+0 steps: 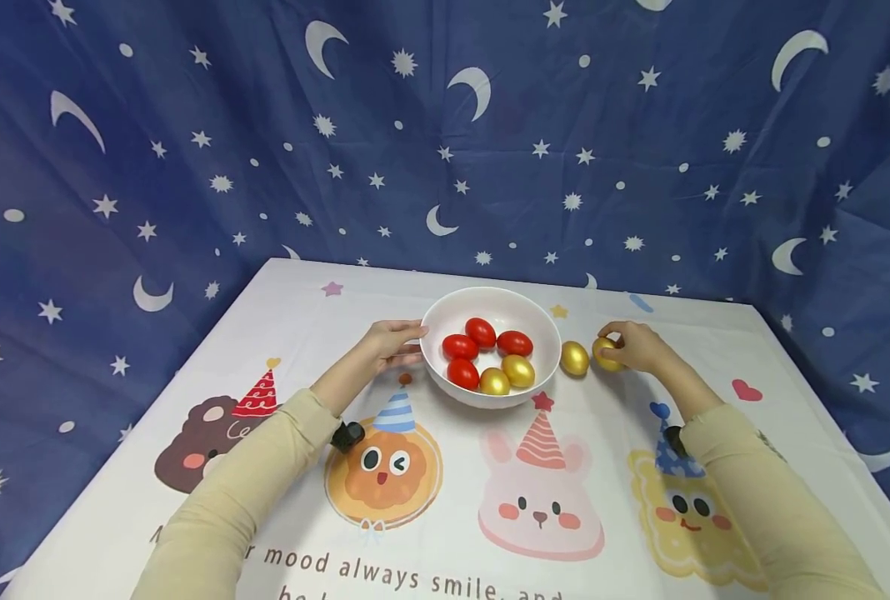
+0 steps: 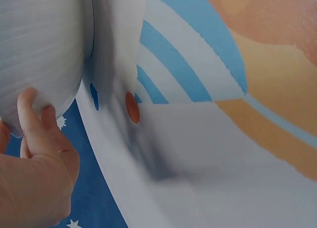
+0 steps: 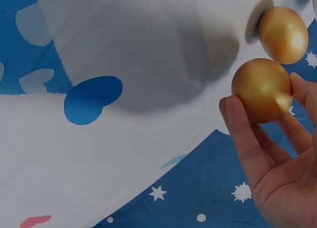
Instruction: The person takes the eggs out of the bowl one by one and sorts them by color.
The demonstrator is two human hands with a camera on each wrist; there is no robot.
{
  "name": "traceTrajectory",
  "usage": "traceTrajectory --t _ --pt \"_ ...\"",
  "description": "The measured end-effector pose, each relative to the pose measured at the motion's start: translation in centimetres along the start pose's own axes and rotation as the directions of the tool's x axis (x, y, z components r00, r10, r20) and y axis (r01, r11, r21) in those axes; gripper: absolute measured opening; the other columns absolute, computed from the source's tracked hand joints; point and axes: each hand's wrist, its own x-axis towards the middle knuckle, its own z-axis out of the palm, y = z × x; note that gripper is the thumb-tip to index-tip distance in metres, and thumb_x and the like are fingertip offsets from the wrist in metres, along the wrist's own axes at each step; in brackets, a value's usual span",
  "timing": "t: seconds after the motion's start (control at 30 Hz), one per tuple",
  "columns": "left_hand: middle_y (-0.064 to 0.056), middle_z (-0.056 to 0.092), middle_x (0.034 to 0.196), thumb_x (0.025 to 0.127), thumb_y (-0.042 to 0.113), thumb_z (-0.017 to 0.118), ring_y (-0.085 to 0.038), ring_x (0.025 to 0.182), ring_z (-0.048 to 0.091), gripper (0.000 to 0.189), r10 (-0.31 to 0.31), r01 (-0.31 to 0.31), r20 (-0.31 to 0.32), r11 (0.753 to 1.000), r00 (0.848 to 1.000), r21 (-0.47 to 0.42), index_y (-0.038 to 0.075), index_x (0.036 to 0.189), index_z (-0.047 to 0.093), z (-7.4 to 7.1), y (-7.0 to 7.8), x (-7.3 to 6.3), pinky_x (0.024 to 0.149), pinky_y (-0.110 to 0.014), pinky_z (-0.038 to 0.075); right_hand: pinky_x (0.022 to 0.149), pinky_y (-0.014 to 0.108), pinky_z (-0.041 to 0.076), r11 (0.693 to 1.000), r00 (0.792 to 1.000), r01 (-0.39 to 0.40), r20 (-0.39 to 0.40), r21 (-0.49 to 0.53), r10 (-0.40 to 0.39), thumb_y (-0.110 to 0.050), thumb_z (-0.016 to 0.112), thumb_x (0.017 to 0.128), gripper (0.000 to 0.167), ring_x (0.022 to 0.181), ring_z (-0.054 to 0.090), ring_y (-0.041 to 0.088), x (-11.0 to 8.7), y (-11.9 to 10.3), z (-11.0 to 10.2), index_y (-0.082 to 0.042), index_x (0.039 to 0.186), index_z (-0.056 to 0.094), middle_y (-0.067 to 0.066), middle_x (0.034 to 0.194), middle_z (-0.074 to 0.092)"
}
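Note:
My left hand (image 1: pixel 394 343) grips the side of a white bowl (image 1: pixel 445 385), thumb up by the rim and fingers against the outer wall. In the left wrist view, fingertips (image 2: pixel 28 96) press on the bowl's outside. Several red eggs (image 1: pixel 481 332) lie in the bowl together with two gold eggs (image 1: pixel 517 370). To the right of the bowl, my right hand (image 1: pixel 636 347) pinches another gold egg (image 3: pixel 261 90) between thumb and fingers. One more gold egg (image 1: pixel 575 358) sits on the table between the bowl and that hand.
A white tablecloth (image 1: pixel 452 492) printed with cartoon figures and lettering covers the table. Behind the table's far edge hangs a dark blue curtain (image 1: pixel 385 108) with white moons and stars. A small black device (image 1: pixel 347 436) shows at my left wrist.

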Motion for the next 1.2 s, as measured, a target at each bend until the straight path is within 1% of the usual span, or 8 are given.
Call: traceTrajectory --t 0.13,0.23,0.43,0.6,0.73,0.87,1.03,1.2 --pt "-0.015 0.053 0.135 0.091 0.017 0.063 -0.020 0.097 0.064 0.048 0.013 -0.013 0.008 1.000 1.000 0.002 0.011 0.137 0.050 -0.01 0.08 0.00 0.070 -0.022 0.062 0.048 0.023 0.050 0.999 0.999 -0.018 0.034 0.043 0.017 -0.015 0.063 0.088 0.039 0.053 0.055 0.015 0.09 0.05 0.11 0.011 0.116 0.055 0.020 0.077 0.063" --pt "-0.015 0.053 0.135 0.091 0.017 0.063 -0.021 0.099 0.064 0.047 0.004 -0.004 0.009 1.000 1.000 0.000 0.010 0.136 0.050 -0.03 -0.08 -0.02 0.070 -0.021 0.062 0.048 0.023 0.052 0.998 0.998 -0.023 0.059 0.059 0.020 -0.014 0.061 0.088 0.038 0.052 0.054 0.014 0.17 -0.05 0.34 0.011 0.116 0.055 0.018 0.074 0.063" --pt "-0.014 0.053 0.136 0.091 0.017 0.063 -0.017 0.092 0.064 0.048 -0.007 0.007 0.001 1.000 1.000 -0.002 0.011 0.137 0.050 0.02 -0.40 -0.07 0.068 -0.021 0.062 0.050 0.027 0.057 0.996 0.994 -0.049 0.098 0.069 0.042 -0.013 0.061 0.088 0.038 0.055 0.056 0.015 0.27 -0.27 0.67 0.011 0.116 0.054 0.018 0.076 0.062" --pt "-0.014 0.053 0.135 0.091 0.017 0.063 -0.016 0.088 0.065 0.047 -0.003 0.003 -0.003 1.000 1.000 -0.002 0.011 0.136 0.051 0.03 -0.22 -0.12 0.067 -0.020 0.062 0.053 0.030 0.059 0.994 0.990 -0.086 0.117 0.073 0.077 -0.012 0.059 0.089 0.037 0.057 0.057 0.017 0.24 -0.41 0.72 0.011 0.118 0.054 0.017 0.076 0.061" --pt "-0.015 0.053 0.134 0.091 0.017 0.064 -0.014 0.082 0.066 0.046 0.001 -0.001 -0.003 1.000 1.000 -0.008 0.010 0.135 0.052 0.05 -0.04 -0.17 0.067 -0.020 0.062 0.053 0.030 0.059 0.993 0.990 -0.094 0.115 0.068 0.085 -0.015 0.058 0.091 0.038 0.057 0.056 0.017 0.20 -0.59 0.53 0.011 0.118 0.053 0.020 0.080 0.062" --pt "-0.015 0.053 0.135 0.091 0.016 0.064 -0.013 0.078 0.066 0.046 -0.005 0.005 -0.004 1.000 1.000 -0.013 0.010 0.135 0.052 0.09 -0.06 -0.11 0.067 -0.021 0.062 0.054 0.031 0.059 0.993 0.988 -0.100 0.126 0.056 0.092 -0.019 0.057 0.093 0.041 0.062 0.057 0.020 0.22 -0.71 0.34 0.011 0.120 0.052 0.025 0.088 0.062" --pt "-0.015 0.053 0.135 0.091 0.016 0.064 -0.013 0.079 0.066 0.047 -0.009 0.010 0.004 1.000 1.000 -0.019 0.010 0.136 0.051 0.10 -0.11 0.00 0.068 -0.020 0.062 0.057 0.034 0.060 0.993 0.986 -0.111 0.133 0.039 0.105 -0.022 0.057 0.093 0.044 0.067 0.058 0.023 0.49 -0.54 0.29 0.011 0.122 0.051 0.030 0.097 0.061" --pt "-0.016 0.053 0.135 0.091 0.016 0.063 -0.015 0.082 0.066 0.047 -0.006 0.006 0.004 1.000 1.000 -0.019 0.009 0.136 0.051 0.06 -0.05 0.04 0.069 -0.021 0.062 0.055 0.030 0.059 0.993 0.985 -0.115 0.135 0.026 0.110 -0.022 0.057 0.093 0.044 0.069 0.058 0.023 0.63 -0.51 0.14 0.011 0.122 0.051 0.032 0.101 0.060"
